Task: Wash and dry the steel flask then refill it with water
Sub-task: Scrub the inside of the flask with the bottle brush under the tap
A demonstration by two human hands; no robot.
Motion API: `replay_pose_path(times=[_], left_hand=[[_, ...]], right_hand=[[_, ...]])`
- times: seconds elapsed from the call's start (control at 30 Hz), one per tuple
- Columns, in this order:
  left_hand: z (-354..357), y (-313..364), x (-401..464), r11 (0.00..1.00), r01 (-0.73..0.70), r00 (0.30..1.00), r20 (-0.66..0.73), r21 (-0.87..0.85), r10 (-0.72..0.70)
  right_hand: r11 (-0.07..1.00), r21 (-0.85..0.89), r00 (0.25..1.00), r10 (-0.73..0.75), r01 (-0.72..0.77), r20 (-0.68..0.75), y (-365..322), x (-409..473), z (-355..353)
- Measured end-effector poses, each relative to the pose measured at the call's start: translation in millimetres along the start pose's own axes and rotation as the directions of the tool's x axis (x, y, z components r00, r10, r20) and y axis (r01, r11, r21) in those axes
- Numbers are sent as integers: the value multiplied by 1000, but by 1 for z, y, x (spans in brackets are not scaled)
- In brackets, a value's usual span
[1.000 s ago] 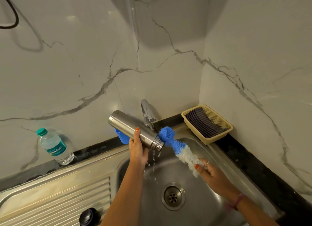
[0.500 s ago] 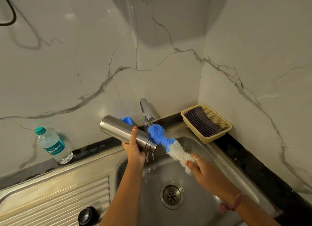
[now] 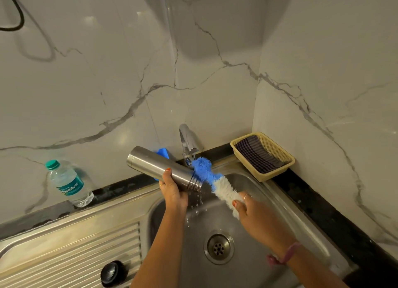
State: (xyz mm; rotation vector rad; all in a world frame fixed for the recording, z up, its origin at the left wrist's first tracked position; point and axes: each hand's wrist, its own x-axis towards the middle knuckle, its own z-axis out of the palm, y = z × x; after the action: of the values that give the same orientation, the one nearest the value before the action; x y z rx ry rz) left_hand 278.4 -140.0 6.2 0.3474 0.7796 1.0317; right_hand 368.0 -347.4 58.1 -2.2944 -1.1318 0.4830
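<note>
Over the sink [image 3: 280, 203], the left hand [image 3: 172, 193] gripped the steel flask [image 3: 163, 168], tilted mouth-down and dripping; the right hand [image 3: 256, 214] clasped the bottle brush [image 3: 212, 178], its blue tip beside the mouth.

Counter [image 3: 318, 203] (water bottle [image 3: 68, 183], basket [image 3: 261, 156])

There is only one view, from the camera on my head. It looks forward and down into the corner where the sink [image 3: 254, 203] meets two marble walls [image 3: 107, 83]. It is close; my forearms enter from the bottom edge.
</note>
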Motion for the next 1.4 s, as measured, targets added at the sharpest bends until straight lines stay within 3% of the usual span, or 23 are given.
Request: replay_pose_path(times=[0.5, 0.7, 1.07, 1.2, 1.4], left_hand=[[-3, -6, -8, 997, -49, 999, 25, 61, 48], [-5, -8, -5, 999, -30, 999, -36, 33, 31], [-9, -6, -12, 996, -46, 998, 52, 76, 43], [-7, -3, -11, 1000, 7, 999, 37, 11, -7], [0, -13, -19, 998, 41, 993, 108, 51, -47]], right_hand=[[999, 26, 999, 32, -32, 8, -10, 11, 3], [1000, -15, 1000, -20, 19, -2, -15, 1, 3], [998, 12, 998, 54, -54, 31, -22, 16, -4], [997, -79, 1000, 2, -1, 20, -16, -3, -6], [995, -80, 997, 70, -66, 36, -19, 15, -2]])
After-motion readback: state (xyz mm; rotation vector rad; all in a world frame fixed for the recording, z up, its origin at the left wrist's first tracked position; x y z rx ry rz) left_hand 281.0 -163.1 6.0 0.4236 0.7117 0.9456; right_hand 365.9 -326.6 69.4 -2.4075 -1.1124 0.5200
